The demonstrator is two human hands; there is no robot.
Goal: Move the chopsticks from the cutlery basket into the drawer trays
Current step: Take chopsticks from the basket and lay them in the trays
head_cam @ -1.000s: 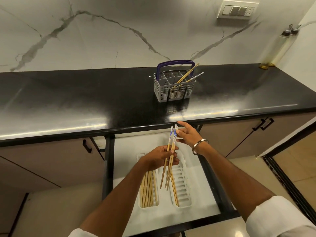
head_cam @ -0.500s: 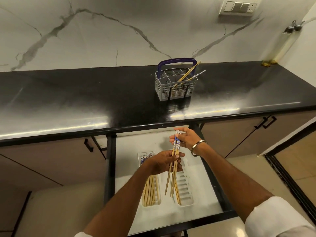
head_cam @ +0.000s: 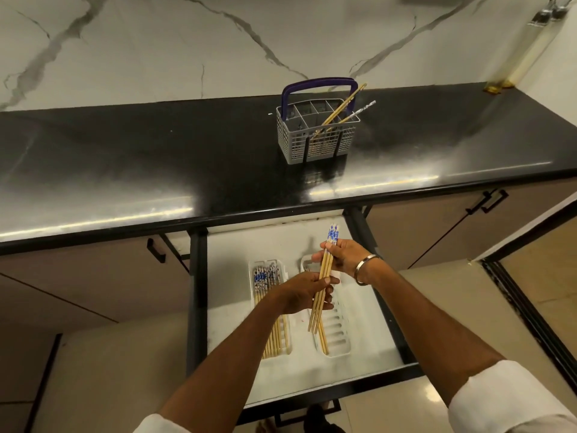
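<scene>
The black polished desk runs across the view under a white veined marble wall; no brand, label or writing can be read anywhere. Below its front edge the open drawer, white inside with a dark frame, sits at 6 o'clock. On the desk at about 12 o'clock stands the grey cutlery basket with a purple handle, and a few chopsticks in the basket lean toward 1 o'clock. In the drawer lie two white slotted trays: the left tray is packed with chopsticks, blue-patterned tops toward 12 o'clock, and the right tray holds a few. Above the right tray both hands hold the bundle of chopsticks, pale wood with blue-and-white patterned tops, tilted from 1 o'clock down to 7 o'clock. The left hand has fingers curled round its middle; the right hand, with a metal bangle at the wrist, pinches it near the patterned tops.
</scene>
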